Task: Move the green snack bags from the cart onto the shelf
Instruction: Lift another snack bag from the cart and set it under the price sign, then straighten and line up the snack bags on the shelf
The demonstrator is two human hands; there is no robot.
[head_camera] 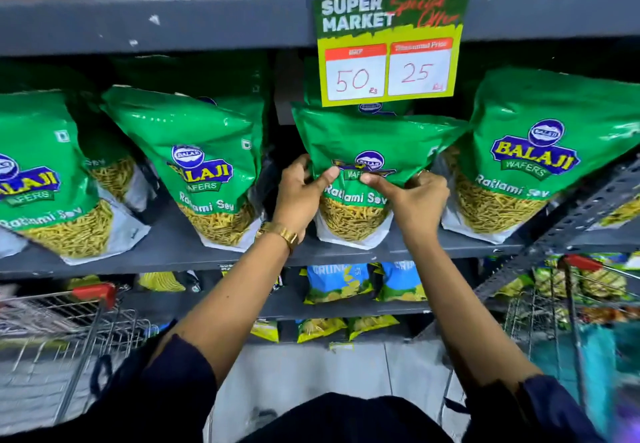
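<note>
at far left a wire shopping cart (69, 324) with a red plastic handle stands below the grey metal shelf (173, 245). on that shelf, glossy green pouches lean back in a row: the leftmost bag (45, 179) and the next bag (204, 165) both read "balaji wafers" and "ratlami sev", each with a clear window at the bottom showing thin yellow strands and a white base.

the left hand (299, 196), with a gold-coloured watch band (280, 234) at the wrist, is curled around the left side of the middle balaji bag (367, 151), thumb pressed on its front. the right hand (415, 200) is closed on the same bag's right side, thumb pointing in across the logo. the pouch stands on the shelf with its crinkled top tilted up toward a paper offer sign (391, 44) hanging from the shelf above, printed "super market" and "special offer", with handwritten "50" and "25" on white panels.

to the right another balaji ratlami sev bag (519, 158) leans on the same shelf. below, blue and yellow-green packets (339, 283) sit on a lower shelf. at far right a second wire cart (581, 290) with a red handle holds more packets, blurred.
</note>
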